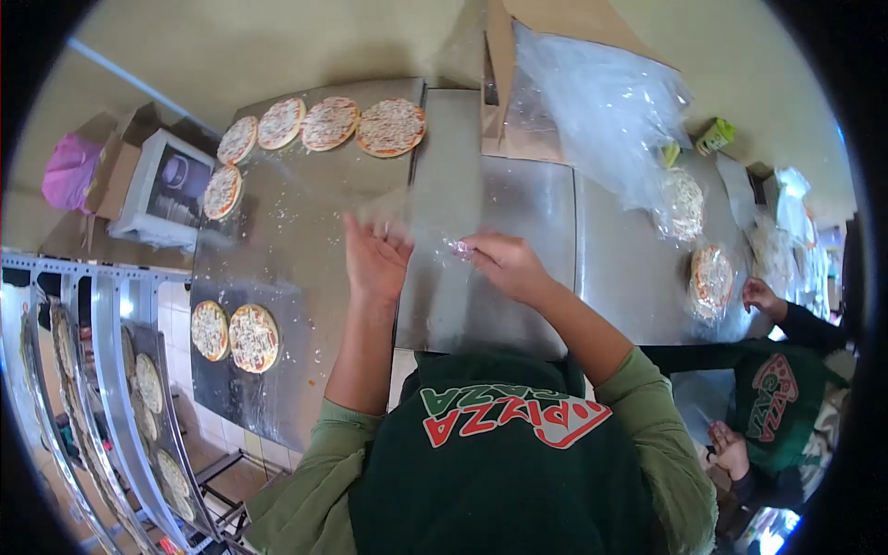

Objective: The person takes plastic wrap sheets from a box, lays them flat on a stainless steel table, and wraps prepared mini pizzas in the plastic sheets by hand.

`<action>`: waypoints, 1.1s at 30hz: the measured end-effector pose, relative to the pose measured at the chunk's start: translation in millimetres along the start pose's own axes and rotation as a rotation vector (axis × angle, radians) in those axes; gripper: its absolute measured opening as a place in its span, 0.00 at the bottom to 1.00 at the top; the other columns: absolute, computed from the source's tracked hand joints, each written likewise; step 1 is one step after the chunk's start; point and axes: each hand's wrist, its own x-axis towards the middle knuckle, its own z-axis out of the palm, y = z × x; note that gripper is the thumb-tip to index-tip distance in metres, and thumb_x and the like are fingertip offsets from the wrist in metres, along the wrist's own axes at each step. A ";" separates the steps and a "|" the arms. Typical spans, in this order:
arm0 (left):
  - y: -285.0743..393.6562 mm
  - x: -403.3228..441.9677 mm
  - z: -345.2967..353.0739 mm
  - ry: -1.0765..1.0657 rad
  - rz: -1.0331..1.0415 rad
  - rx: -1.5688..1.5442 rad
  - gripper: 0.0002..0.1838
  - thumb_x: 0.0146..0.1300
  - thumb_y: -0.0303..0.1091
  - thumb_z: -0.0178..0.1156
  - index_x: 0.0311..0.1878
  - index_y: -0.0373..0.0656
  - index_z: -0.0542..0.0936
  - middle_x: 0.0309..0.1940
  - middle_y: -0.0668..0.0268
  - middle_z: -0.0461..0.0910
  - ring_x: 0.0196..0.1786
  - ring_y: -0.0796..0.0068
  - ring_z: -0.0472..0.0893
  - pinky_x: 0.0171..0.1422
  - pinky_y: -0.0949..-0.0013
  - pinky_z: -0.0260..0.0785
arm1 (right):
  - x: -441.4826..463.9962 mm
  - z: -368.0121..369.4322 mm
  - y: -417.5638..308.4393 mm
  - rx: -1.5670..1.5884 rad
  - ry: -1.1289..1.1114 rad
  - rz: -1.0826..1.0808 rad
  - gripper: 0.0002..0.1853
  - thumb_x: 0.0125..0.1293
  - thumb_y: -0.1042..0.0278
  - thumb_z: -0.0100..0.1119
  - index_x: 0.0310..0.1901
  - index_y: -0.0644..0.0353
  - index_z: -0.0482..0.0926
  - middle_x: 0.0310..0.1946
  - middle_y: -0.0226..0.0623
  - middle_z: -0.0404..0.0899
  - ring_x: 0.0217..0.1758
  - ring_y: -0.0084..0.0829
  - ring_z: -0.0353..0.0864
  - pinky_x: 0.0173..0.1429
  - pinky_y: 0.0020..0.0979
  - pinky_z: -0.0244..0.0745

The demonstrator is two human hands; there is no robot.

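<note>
My left hand is raised over the metal table, palm up, its fingers apart and partly blurred, with nothing seen in it. To its right, my right hand pinches a small piece of clear crinkled plastic between thumb and fingers. Several topped pizzas lie on the table: a row along the far edge, with one pizza at its right end, another at the left edge, and two near the front left, including a pizza.
An open cardboard box spills clear plastic bags at the back. Farther right are wrapped pizzas and a co-worker's hands. A rack with pizzas stands left, below a white framed box and a pink bag.
</note>
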 end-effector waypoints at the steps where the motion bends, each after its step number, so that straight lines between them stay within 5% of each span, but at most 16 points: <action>1: -7.3 0.6 1.8 -0.123 0.083 0.090 0.16 0.65 0.48 0.50 0.45 0.46 0.70 0.22 0.71 0.67 0.23 0.78 0.67 0.27 0.74 0.61 | -6.7 3.8 -1.3 0.393 0.052 0.311 0.13 0.60 0.71 0.56 0.47 0.58 0.74 0.41 0.40 0.80 0.45 0.36 0.80 0.56 0.39 0.69; 2: -15.2 2.5 0.2 -0.247 0.166 0.178 0.17 0.63 0.48 0.52 0.46 0.45 0.69 0.24 0.70 0.68 0.25 0.77 0.68 0.28 0.74 0.63 | -13.1 4.8 -2.9 0.793 0.107 0.615 0.09 0.63 0.70 0.54 0.44 0.59 0.75 0.38 0.38 0.81 0.43 0.34 0.81 0.53 0.37 0.72; 3: -23.9 1.3 -0.4 -0.370 0.247 0.263 0.19 0.61 0.47 0.55 0.47 0.44 0.68 0.26 0.69 0.70 0.26 0.75 0.70 0.29 0.73 0.64 | -19.0 0.0 -6.3 0.894 0.209 0.686 0.08 0.64 0.69 0.53 0.43 0.59 0.75 0.38 0.38 0.81 0.42 0.32 0.81 0.51 0.34 0.73; 6: -64.2 -22.0 3.8 -0.508 0.699 1.408 0.15 0.58 0.39 0.60 0.42 0.43 0.70 0.28 0.69 0.72 0.29 0.77 0.72 0.31 0.73 0.66 | -37.0 -14.5 -15.3 1.064 0.450 0.792 0.06 0.66 0.69 0.51 0.41 0.60 0.75 0.37 0.37 0.80 0.41 0.28 0.80 0.46 0.29 0.75; 9: -97.6 -8.7 2.0 -0.619 0.673 1.361 0.10 0.57 0.33 0.61 0.38 0.40 0.72 0.28 0.67 0.74 0.29 0.77 0.74 0.32 0.70 0.68 | -52.1 -20.6 -13.2 0.908 0.533 0.631 0.06 0.63 0.73 0.54 0.40 0.61 0.75 0.35 0.35 0.79 0.39 0.26 0.79 0.44 0.26 0.73; 11: -107.8 -19.2 9.0 -0.640 0.335 1.121 0.08 0.60 0.35 0.58 0.36 0.41 0.74 0.26 0.66 0.75 0.28 0.77 0.75 0.32 0.69 0.69 | -62.9 -13.5 -1.3 0.730 0.547 0.442 0.06 0.61 0.75 0.54 0.40 0.62 0.74 0.33 0.33 0.78 0.37 0.25 0.78 0.43 0.25 0.73; 15: -102.5 -30.3 22.7 -0.448 -0.431 0.528 0.11 0.64 0.38 0.52 0.31 0.41 0.73 0.22 0.68 0.73 0.24 0.76 0.74 0.29 0.70 0.70 | -104.8 -42.1 27.9 0.136 0.575 0.531 0.06 0.57 0.79 0.54 0.37 0.62 0.74 0.30 0.31 0.76 0.35 0.22 0.76 0.40 0.24 0.72; 17: -117.1 -25.1 15.1 -0.544 -0.431 0.488 0.12 0.66 0.41 0.49 0.29 0.45 0.72 0.17 0.73 0.69 0.19 0.80 0.69 0.25 0.75 0.64 | -126.2 -61.1 46.2 0.073 0.614 0.652 0.06 0.56 0.80 0.53 0.36 0.62 0.74 0.29 0.32 0.76 0.33 0.21 0.75 0.37 0.23 0.70; 18: -126.2 -21.9 9.1 -0.588 -0.429 0.464 0.14 0.67 0.42 0.47 0.28 0.47 0.72 0.14 0.76 0.66 0.17 0.81 0.67 0.22 0.78 0.62 | -126.0 -64.8 46.4 0.349 0.691 0.704 0.06 0.55 0.79 0.53 0.36 0.60 0.73 0.28 0.31 0.74 0.31 0.22 0.75 0.36 0.25 0.70; 21: -171.5 -24.5 3.1 -0.566 0.138 0.746 0.16 0.68 0.45 0.46 0.25 0.50 0.68 0.12 0.78 0.59 0.14 0.85 0.60 0.19 0.80 0.54 | -117.1 -73.1 19.1 1.135 0.741 0.747 0.05 0.55 0.75 0.52 0.35 0.57 0.72 0.23 0.28 0.70 0.25 0.22 0.70 0.30 0.28 0.68; 23: -177.8 -47.2 12.4 -0.459 0.025 0.729 0.17 0.68 0.47 0.44 0.24 0.52 0.66 0.12 0.78 0.57 0.14 0.86 0.58 0.17 0.79 0.50 | -112.9 -60.2 -24.9 1.570 0.547 0.662 0.02 0.58 0.71 0.49 0.32 0.56 0.71 0.19 0.27 0.66 0.19 0.23 0.66 0.24 0.29 0.65; 26: -146.0 -31.5 1.7 -0.479 -0.170 0.536 0.18 0.69 0.50 0.43 0.24 0.53 0.63 0.13 0.78 0.55 0.14 0.87 0.57 0.15 0.77 0.47 | -124.9 -80.3 40.4 1.048 1.214 0.948 0.07 0.61 0.67 0.41 0.26 0.51 0.68 0.12 0.23 0.58 0.10 0.19 0.53 0.14 0.25 0.49; 28: -139.0 -9.8 -6.6 -0.433 -0.188 0.485 0.17 0.69 0.49 0.43 0.26 0.52 0.63 0.14 0.77 0.56 0.13 0.86 0.57 0.14 0.77 0.46 | -185.3 -116.5 98.5 0.948 0.949 0.966 0.08 0.60 0.68 0.41 0.23 0.51 0.67 0.14 0.22 0.59 0.13 0.17 0.54 0.14 0.22 0.49; 30: -144.8 3.4 -21.0 -0.253 -0.111 0.603 0.15 0.69 0.48 0.44 0.30 0.50 0.63 0.15 0.75 0.57 0.11 0.85 0.56 0.12 0.77 0.46 | -209.5 -114.1 132.3 0.411 0.803 0.968 0.09 0.63 0.66 0.43 0.30 0.59 0.71 0.18 0.34 0.70 0.17 0.32 0.68 0.24 0.32 0.65; 33: -164.2 19.9 -58.4 -0.070 0.003 0.953 0.14 0.68 0.46 0.45 0.33 0.47 0.64 0.18 0.70 0.64 0.14 0.77 0.64 0.16 0.72 0.56 | -224.0 -121.7 129.0 -0.441 0.674 0.748 0.09 0.65 0.66 0.45 0.35 0.62 0.72 0.26 0.47 0.77 0.28 0.47 0.77 0.33 0.42 0.71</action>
